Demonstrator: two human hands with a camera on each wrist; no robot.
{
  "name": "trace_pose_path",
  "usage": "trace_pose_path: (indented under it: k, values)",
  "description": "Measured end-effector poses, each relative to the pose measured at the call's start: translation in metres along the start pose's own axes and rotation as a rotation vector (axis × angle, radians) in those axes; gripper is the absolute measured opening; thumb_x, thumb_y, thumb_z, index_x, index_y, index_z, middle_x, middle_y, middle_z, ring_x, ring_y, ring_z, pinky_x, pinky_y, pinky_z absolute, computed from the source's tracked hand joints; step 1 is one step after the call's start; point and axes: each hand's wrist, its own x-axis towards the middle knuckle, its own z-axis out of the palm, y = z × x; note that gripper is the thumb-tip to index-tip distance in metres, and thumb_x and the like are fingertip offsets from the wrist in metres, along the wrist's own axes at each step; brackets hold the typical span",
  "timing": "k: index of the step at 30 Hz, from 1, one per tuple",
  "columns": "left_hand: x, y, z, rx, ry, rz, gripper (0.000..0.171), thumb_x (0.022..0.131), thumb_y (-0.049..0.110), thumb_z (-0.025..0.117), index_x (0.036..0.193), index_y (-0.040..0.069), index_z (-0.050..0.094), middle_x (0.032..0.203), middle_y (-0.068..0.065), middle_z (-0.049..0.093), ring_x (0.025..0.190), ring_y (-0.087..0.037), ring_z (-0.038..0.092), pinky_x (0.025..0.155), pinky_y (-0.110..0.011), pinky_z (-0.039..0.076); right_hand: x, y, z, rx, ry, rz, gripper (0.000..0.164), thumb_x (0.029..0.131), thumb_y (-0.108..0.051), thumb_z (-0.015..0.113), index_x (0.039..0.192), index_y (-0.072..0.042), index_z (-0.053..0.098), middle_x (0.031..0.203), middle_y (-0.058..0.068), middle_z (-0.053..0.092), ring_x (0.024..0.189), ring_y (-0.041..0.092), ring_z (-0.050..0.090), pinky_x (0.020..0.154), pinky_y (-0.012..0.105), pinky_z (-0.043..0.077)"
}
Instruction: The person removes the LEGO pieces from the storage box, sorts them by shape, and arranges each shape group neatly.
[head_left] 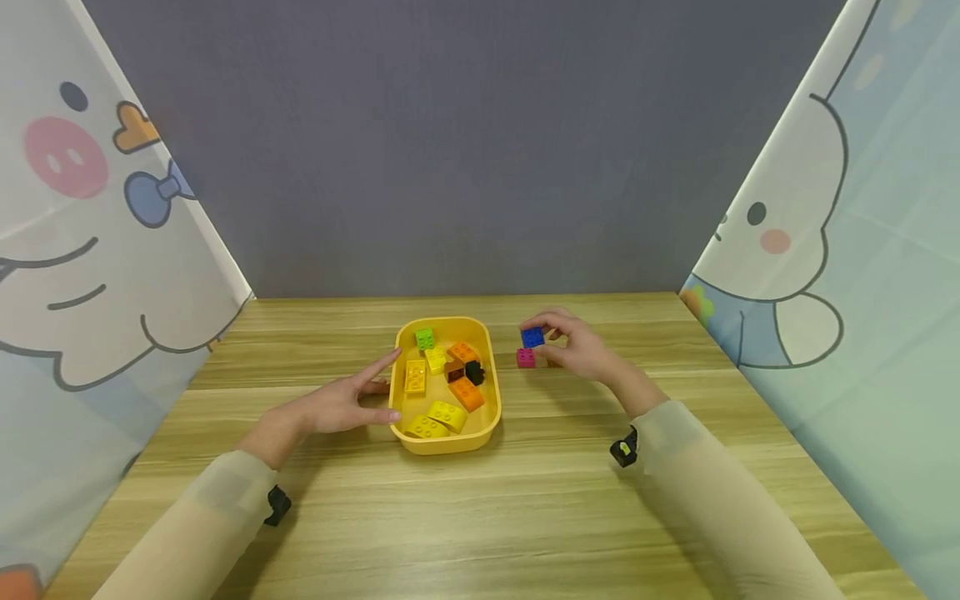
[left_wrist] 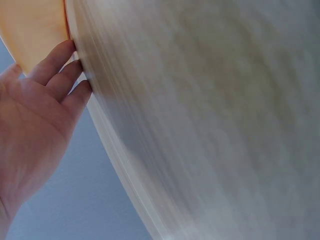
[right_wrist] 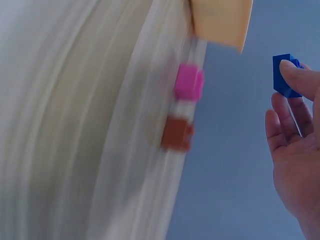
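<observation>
Now the right hand pinches a blue toy brick right of the yellow tray. The wide-spread left hand touches its rim.

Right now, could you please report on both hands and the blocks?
Right hand pinching blue block, lifted off table. Left hand at side of yellow tray. Pink block and brown block on table nearby, possibly obstructing.

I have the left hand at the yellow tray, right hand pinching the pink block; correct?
Not the pink block: the right wrist view shows the right hand pinching the blue block. The left hand is at the yellow tray.
</observation>
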Motion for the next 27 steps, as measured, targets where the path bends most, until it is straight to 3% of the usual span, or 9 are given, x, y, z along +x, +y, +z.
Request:
trace_pose_path:
  k: [3, 9, 13, 23, 27]
  values:
    - [0.0, 0.0, -0.001, 0.008, -0.002, 0.002, 0.103, 0.086, 0.064, 0.072, 0.16, 0.051, 0.001, 0.156, -0.016, 0.048, 0.146, -0.043, 0.04, 0.116, -0.073, 0.022, -0.011, 0.014, -0.01, -0.002, 0.024, 0.044, 0.038, 0.094, -0.005, 0.072, 0.13, -0.015, 0.067, 0.132, 0.008, 0.059, 0.109, 0.026, 0.057, 0.094, 0.047, 0.049]
    - [0.001, -0.001, 0.0, 0.012, -0.007, -0.002, 0.103, 0.086, 0.064, 0.071, 0.16, 0.052, 0.001, 0.156, -0.015, 0.047, 0.146, -0.044, 0.039, 0.116, -0.074, 0.022, -0.027, 0.034, -0.024, 0.036, 0.05, 0.123, 0.039, 0.092, -0.002, 0.074, 0.13, -0.007, 0.065, 0.134, 0.015, 0.057, 0.113, 0.034, 0.056, 0.097, 0.057, 0.046]
    - [0.0, -0.001, -0.001, 0.009, -0.009, -0.006, 0.103, 0.086, 0.065, 0.071, 0.159, 0.054, 0.0, 0.156, -0.015, 0.047, 0.146, -0.043, 0.039, 0.116, -0.074, 0.022, -0.034, 0.045, -0.033, 0.023, 0.041, 0.165, 0.039, 0.092, -0.004, 0.074, 0.131, -0.007, 0.064, 0.133, 0.014, 0.057, 0.112, 0.035, 0.058, 0.097, 0.054, 0.047]
    - [-0.001, -0.001, 0.0, 0.006, -0.01, -0.006, 0.102, 0.086, 0.065, 0.071, 0.158, 0.055, 0.0, 0.156, -0.015, 0.047, 0.146, -0.044, 0.038, 0.115, -0.075, 0.021, -0.044, 0.071, -0.043, -0.007, 0.011, 0.228, 0.04, 0.093, -0.001, 0.072, 0.132, -0.004, 0.064, 0.129, 0.021, 0.056, 0.112, 0.039, 0.063, 0.095, 0.048, 0.053]
    - [-0.001, 0.0, 0.0, 0.001, -0.011, -0.006, 0.103, 0.086, 0.065, 0.072, 0.159, 0.054, 0.0, 0.157, -0.016, 0.047, 0.147, -0.044, 0.038, 0.115, -0.074, 0.021, -0.045, 0.08, -0.043, -0.017, -0.011, 0.229, 0.042, 0.091, 0.001, 0.072, 0.132, 0.002, 0.062, 0.13, 0.026, 0.058, 0.112, 0.042, 0.064, 0.096, 0.051, 0.054]
